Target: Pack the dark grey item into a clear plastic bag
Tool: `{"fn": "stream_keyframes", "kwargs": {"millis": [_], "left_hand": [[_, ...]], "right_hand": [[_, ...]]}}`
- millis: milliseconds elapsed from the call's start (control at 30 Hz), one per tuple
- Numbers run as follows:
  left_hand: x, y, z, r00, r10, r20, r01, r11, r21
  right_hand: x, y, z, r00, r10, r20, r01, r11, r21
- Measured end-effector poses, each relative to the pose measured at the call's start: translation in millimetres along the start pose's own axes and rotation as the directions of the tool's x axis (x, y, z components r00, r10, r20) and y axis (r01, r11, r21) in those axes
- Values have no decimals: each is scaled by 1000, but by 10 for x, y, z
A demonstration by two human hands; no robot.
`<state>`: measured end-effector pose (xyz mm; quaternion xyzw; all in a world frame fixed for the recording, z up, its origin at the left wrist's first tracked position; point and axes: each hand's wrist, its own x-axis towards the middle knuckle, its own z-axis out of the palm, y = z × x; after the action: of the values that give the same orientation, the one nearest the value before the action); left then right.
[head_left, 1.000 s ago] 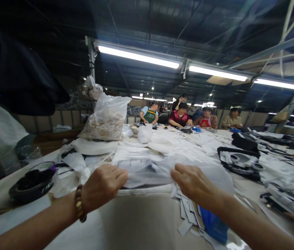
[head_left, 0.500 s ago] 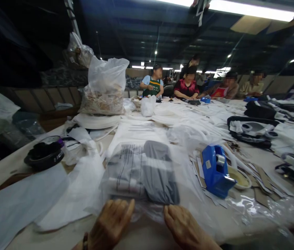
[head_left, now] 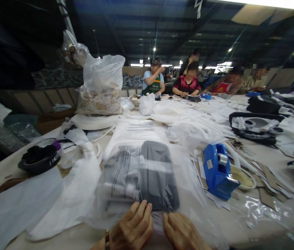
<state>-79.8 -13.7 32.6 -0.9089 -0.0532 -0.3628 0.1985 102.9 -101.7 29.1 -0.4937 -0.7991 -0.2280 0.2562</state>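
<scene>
Head view, near table edge: we press left hand and right hand, fingers flat and close together, on clear bag holding a grey item, pinning its open end. Blue tape dispenser stands just beside, right.

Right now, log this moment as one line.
left hand: flat on clear bag | right hand: flat on bag's near edge | bag: dark item inside | blue tape dispenser: right of bag

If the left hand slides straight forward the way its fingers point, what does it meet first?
Most likely the dark grey item inside the clear bag. The left hand already rests flat on that bag, its fingers pointing up and slightly right toward the item's near edge.
</scene>
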Motion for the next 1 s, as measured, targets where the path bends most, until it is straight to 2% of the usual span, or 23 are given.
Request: {"fn": "stream_keyframes", "kwargs": {"millis": [167, 300, 367, 500, 600, 833, 900, 933, 967, 1000], "left_hand": [[-2, 99, 105, 995, -94, -35, 93, 996, -11], [28, 111, 153, 985, -173, -16, 173, 985, 4], [51, 100, 156, 984, -178, -8, 178, 984, 20], [113, 75, 131, 987, -161, -7, 161, 987, 26], [149, 61, 105, 989, -150, -5, 150, 988, 37], [145, 42, 104, 987, -159, -11, 159, 987, -20], [146, 41, 106, 986, -163, -25, 162, 986, -34], [143, 40, 111, 986, -163, -38, 161, 986, -38], [134, 40, 119, 985, -164, -47, 162, 986, -43], [118, 41, 133, 984, -169, -53, 166, 985, -54]], "right_hand": [[17, -29, 2, 999, 8, -51, -10, 999, -40], [-74, -1, 53, 980, 89, -180, -98, 994, -43], [-156, 47, 54, 972, 97, -214, -114, 991, -65], [-342, 168, -42, 988, 99, -115, -113, 986, -124], [-481, 273, -172, 987, 137, -85, -147, 981, -125], [-884, 552, -567, 949, 315, 21, -307, 936, -174], [-1005, 581, -613, 903, 427, 54, -417, 899, -135], [-1052, 584, -618, 848, 526, 66, -522, 850, -72], [-1084, 581, -615, 761, 643, 89, -647, 762, 25], [-1100, 573, -606, 644, 753, 138, -765, 627, 148]]}}
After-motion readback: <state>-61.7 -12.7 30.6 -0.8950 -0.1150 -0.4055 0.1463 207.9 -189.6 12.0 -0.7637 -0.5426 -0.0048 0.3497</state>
